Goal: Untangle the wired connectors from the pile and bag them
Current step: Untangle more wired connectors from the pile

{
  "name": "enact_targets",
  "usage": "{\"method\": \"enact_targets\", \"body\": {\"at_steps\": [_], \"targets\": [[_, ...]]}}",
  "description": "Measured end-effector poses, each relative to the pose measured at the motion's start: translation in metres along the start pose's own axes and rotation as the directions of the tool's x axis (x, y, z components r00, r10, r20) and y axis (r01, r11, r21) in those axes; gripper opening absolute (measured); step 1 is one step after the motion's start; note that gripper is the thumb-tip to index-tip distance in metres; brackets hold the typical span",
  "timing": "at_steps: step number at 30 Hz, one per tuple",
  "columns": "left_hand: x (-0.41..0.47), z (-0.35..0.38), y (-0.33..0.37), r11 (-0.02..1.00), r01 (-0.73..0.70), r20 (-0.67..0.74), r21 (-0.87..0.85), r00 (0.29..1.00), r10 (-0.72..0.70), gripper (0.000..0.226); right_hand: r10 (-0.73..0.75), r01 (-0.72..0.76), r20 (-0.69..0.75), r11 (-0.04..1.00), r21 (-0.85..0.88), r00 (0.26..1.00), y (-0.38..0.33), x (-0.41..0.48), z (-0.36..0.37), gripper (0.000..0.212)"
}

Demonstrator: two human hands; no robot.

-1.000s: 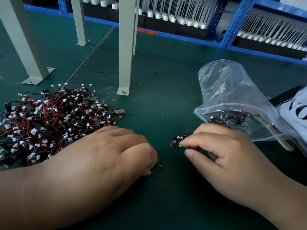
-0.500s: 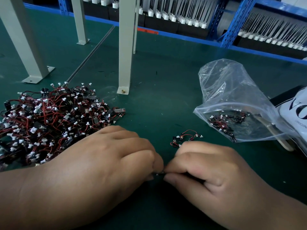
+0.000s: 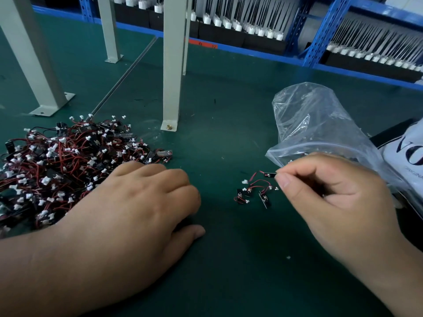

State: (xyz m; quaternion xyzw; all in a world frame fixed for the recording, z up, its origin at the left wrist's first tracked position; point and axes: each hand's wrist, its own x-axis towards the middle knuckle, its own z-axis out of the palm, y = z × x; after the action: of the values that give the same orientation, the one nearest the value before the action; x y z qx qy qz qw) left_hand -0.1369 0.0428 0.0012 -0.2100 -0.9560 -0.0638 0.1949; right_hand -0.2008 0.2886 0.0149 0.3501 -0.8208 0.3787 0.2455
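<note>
Pinching a connector (image 3: 269,174) by its black end between thumb and forefinger, the right hand (image 3: 332,195) is held over the bench (image 3: 229,110). Its other fingers are curled in and its knuckles face the bag (image 3: 320,120). The connector's red wire trails left toward a small loose cluster (image 3: 251,194) of the same parts lying on the bench just below the fingertips. The left hand (image 3: 137,211) rests knuckles-up on the bench, thumb flat and fingers folded under; whether they hold anything I cannot tell. Its knuckles meet the near right edge of the pile (image 3: 64,161), which spreads along the bench's left side.

A band of green bench top runs between the two hands and back to the middle post (image 3: 172,65), bolted down just beyond the pile's far right edge. The bag lies on its side toward the bench's right edge, its zip mouth facing the right hand and partly hidden behind it.

Beside the bag, at the far right, a white pack (image 3: 409,152) shows large dark letters "VO", cut off. A red label (image 3: 202,44) on the blue rack (image 3: 320,37) along the far edge is too small to read.
</note>
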Motion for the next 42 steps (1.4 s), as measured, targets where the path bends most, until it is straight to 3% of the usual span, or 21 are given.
{"method": "enact_targets", "body": {"at_steps": [3, 6, 14, 18, 24, 30, 38, 42], "targets": [[-0.003, 0.001, -0.006, 0.997, 0.077, 0.065, 0.029, 0.995, -0.079, 0.035, 0.006, -0.004, 0.007, 0.986, -0.164, 1.000, 0.008, 0.003, 0.001, 0.010], [-0.004, 0.004, -0.006, 0.996, 0.082, 0.064, 0.024, 0.994, -0.083, 0.039, -0.020, 0.032, 0.062, 0.979, -0.203, 0.998, 0.013, 0.000, 0.004, 0.012], [0.000, 0.004, -0.004, 0.999, 0.013, 0.027, 0.030, 1.000, -0.014, 0.036, 0.114, 0.021, 0.338, 0.928, -0.372, 0.934, 0.008, -0.004, 0.013, 0.016], [0.003, 0.001, 0.005, 1.000, 0.001, -0.008, -0.006, 1.000, -0.001, 0.035, 0.157, -0.060, 0.308, 0.951, -0.303, 0.938, 0.009, -0.003, 0.012, 0.006], [0.002, 0.000, 0.010, 1.000, 0.010, -0.010, -0.015, 1.000, -0.010, 0.035, 0.183, -0.138, 0.193, 0.964, -0.226, 0.964, 0.019, -0.003, 0.009, 0.031], [-0.006, 0.002, -0.007, 0.999, -0.039, 0.045, 0.034, 0.998, 0.037, 0.005, 0.137, -0.062, 0.330, 0.972, -0.228, 0.934, 0.016, -0.003, 0.009, 0.045], [-0.006, 0.003, -0.010, 0.995, 0.083, 0.044, 0.055, 0.995, -0.085, 0.013, 0.171, -0.064, 0.392, 0.960, -0.272, 0.904, 0.016, -0.004, 0.011, 0.038], [-0.005, 0.007, -0.020, 0.961, 0.157, 0.035, 0.226, 0.985, -0.170, 0.042, 0.152, -0.069, 0.299, 0.960, -0.270, 0.942, 0.018, -0.005, 0.010, 0.043]]}}
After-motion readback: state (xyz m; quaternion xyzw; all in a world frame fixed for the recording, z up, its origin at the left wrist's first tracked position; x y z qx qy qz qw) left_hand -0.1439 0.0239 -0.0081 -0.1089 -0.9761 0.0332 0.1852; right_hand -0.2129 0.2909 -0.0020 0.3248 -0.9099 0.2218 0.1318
